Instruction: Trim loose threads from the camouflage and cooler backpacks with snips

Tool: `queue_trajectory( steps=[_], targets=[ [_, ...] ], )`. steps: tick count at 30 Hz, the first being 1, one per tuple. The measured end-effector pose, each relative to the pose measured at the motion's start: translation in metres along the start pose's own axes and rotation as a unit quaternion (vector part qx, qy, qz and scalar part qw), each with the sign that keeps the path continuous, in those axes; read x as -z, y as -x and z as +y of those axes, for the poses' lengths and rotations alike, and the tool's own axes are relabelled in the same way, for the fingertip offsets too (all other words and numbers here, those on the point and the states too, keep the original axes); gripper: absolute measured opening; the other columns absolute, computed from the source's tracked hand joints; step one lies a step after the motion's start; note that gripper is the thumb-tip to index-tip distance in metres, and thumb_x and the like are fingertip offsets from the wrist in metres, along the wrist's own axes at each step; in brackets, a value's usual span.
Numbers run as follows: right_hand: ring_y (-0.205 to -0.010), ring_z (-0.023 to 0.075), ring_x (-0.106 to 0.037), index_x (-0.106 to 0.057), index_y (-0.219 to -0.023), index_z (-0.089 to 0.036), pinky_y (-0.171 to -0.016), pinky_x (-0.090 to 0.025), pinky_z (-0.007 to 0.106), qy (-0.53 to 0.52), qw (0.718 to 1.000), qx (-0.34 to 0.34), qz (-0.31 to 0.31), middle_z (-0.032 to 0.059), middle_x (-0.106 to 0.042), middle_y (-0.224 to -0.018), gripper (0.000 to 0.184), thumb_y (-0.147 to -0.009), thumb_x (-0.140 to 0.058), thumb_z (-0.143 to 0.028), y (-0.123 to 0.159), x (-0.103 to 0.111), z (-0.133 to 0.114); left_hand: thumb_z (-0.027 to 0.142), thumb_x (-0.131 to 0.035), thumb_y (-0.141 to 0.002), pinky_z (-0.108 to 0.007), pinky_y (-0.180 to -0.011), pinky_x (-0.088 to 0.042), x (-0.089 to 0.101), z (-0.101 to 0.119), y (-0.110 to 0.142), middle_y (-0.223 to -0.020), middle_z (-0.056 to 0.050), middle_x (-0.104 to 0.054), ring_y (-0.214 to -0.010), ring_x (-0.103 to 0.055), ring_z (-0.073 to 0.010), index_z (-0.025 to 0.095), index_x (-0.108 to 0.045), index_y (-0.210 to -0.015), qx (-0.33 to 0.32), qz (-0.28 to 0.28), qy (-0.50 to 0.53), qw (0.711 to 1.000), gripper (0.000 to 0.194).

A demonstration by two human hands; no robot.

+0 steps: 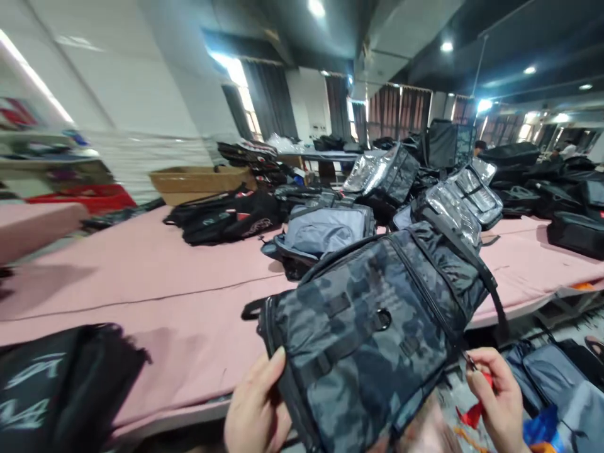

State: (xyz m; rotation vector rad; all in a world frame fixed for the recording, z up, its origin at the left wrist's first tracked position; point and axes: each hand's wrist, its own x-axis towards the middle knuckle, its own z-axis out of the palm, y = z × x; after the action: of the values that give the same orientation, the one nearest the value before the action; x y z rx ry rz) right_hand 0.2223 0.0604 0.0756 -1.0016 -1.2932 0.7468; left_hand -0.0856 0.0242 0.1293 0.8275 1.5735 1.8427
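Note:
A grey-black camouflage backpack [372, 327] lies tilted in front of me, partly over the table's near edge. Its zips, straps and a round ring on the front panel show. My left hand [259, 402] grips its left end, thumb on top and the other fingers mostly underneath. At the lower right corner of the bag, my right hand [495, 396] is closed in a pinch on a small dark-tipped tool [469, 360]. A red strip [474, 406] hangs from these fingers; the tool's exact kind is unclear.
On the pink-covered table [155, 277] lie a grey bag [328, 229], black bags [226, 217] and a cardboard box [201, 182]. A black bag with white lettering [66, 384] sits near left. More bags [547, 371] are low on the right.

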Motion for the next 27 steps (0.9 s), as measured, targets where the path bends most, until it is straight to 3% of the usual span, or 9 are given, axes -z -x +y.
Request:
queue_trajectory(
  steps=[3,7,10,14,16,19,21,24,27],
  targets=[
    [-0.059,0.0141,-0.057,-0.062,-0.086,-0.019,-0.055,-0.048,0.022,-0.013,0.999,0.013,-0.029,0.0030,-0.061,-0.073,0.019,-0.075,-0.064,-0.035,-0.013,-0.021,-0.015,0.050,-0.063,-0.064,-0.024,-0.035,-0.040,0.011,0.009,-0.014,-0.051,0.002,-0.057,-0.043,-0.052,-0.0138,0.018,-0.062,-0.070,0.035,-0.001,0.023,0.999,0.033],
    [-0.065,0.0157,-0.057,-0.061,-0.089,-0.020,-0.057,-0.046,0.023,-0.018,0.991,0.025,-0.127,0.0036,-0.062,-0.075,0.021,-0.078,-0.061,-0.037,-0.030,-0.060,-0.042,0.052,-0.067,-0.061,-0.020,-0.035,-0.037,0.027,0.002,-0.013,-0.042,0.006,-0.048,-0.035,-0.044,-0.0077,0.017,-0.048,-0.055,0.131,-0.079,0.058,0.987,0.040],
    [-0.062,0.0136,-0.054,-0.059,-0.091,-0.019,-0.056,-0.043,0.023,0.003,0.971,0.061,-0.233,0.0019,-0.060,-0.074,0.019,-0.081,-0.057,-0.035,-0.043,-0.088,-0.063,0.057,-0.064,-0.064,-0.020,-0.038,-0.038,0.033,-0.007,-0.008,-0.044,0.006,-0.050,-0.038,-0.049,-0.0089,0.017,-0.047,-0.058,0.129,-0.098,0.024,0.987,0.043],
    [-0.052,0.0093,-0.043,-0.058,-0.089,-0.019,-0.051,-0.035,0.020,0.062,0.948,0.102,-0.294,-0.0052,-0.049,-0.059,0.017,-0.081,-0.056,-0.034,-0.059,-0.128,-0.085,0.067,-0.054,-0.064,-0.022,-0.038,-0.037,0.036,-0.013,-0.004,-0.037,0.006,-0.044,-0.034,-0.047,-0.0106,0.020,-0.039,-0.053,0.115,-0.111,-0.057,0.985,0.051],
    [-0.049,0.0085,-0.039,-0.057,-0.085,-0.018,-0.049,-0.031,0.020,0.076,0.942,0.099,-0.311,-0.0071,-0.044,-0.054,0.016,-0.079,-0.057,-0.034,-0.065,-0.148,-0.089,0.067,-0.051,-0.067,-0.022,-0.038,-0.036,0.039,-0.008,-0.003,-0.034,0.007,-0.038,-0.033,-0.044,-0.0100,0.021,-0.035,-0.050,0.067,-0.097,-0.142,0.983,0.052],
    [-0.049,0.0083,-0.037,-0.056,-0.081,-0.018,-0.049,-0.029,0.020,0.071,0.942,0.078,-0.319,-0.0078,-0.043,-0.054,0.016,-0.077,-0.058,-0.034,-0.071,-0.174,-0.084,0.057,-0.050,-0.074,-0.019,-0.044,-0.037,0.043,0.010,-0.003,-0.039,0.006,-0.037,-0.039,-0.043,-0.0081,0.019,-0.037,-0.048,-0.098,-0.022,-0.269,0.958,0.048],
    [-0.050,0.0085,-0.036,-0.056,-0.079,-0.018,-0.049,-0.028,0.020,0.060,0.947,0.059,-0.309,-0.0077,-0.043,-0.054,0.018,-0.076,-0.058,-0.036,-0.072,-0.185,-0.076,0.052,-0.049,-0.077,-0.018,-0.048,-0.040,0.045,0.024,-0.006,-0.047,0.004,-0.044,-0.047,-0.047,-0.0092,0.019,-0.044,-0.051,-0.179,-0.007,-0.297,0.938,0.043],
    [-0.051,0.0090,-0.037,-0.057,-0.079,-0.018,-0.050,-0.030,0.021,0.014,0.958,0.025,-0.284,-0.0066,-0.044,-0.055,0.021,-0.076,-0.059,-0.039,-0.073,-0.188,-0.067,0.048,-0.048,-0.079,-0.020,-0.057,-0.048,0.042,0.038,-0.013,-0.070,0.000,-0.062,-0.061,-0.057,-0.0126,0.020,-0.061,-0.076,-0.207,-0.051,-0.296,0.931,0.031],
    [-0.053,0.0094,-0.039,-0.056,-0.083,-0.018,-0.050,-0.032,0.020,-0.062,0.965,0.002,-0.254,-0.0053,-0.046,-0.059,0.025,-0.077,-0.058,-0.042,-0.074,-0.178,-0.064,0.047,-0.050,-0.080,-0.023,-0.065,-0.051,0.035,0.039,-0.019,-0.088,-0.002,-0.068,-0.071,-0.062,-0.0149,0.023,-0.063,-0.094,-0.224,-0.093,-0.312,0.919,0.031]
  ],
)
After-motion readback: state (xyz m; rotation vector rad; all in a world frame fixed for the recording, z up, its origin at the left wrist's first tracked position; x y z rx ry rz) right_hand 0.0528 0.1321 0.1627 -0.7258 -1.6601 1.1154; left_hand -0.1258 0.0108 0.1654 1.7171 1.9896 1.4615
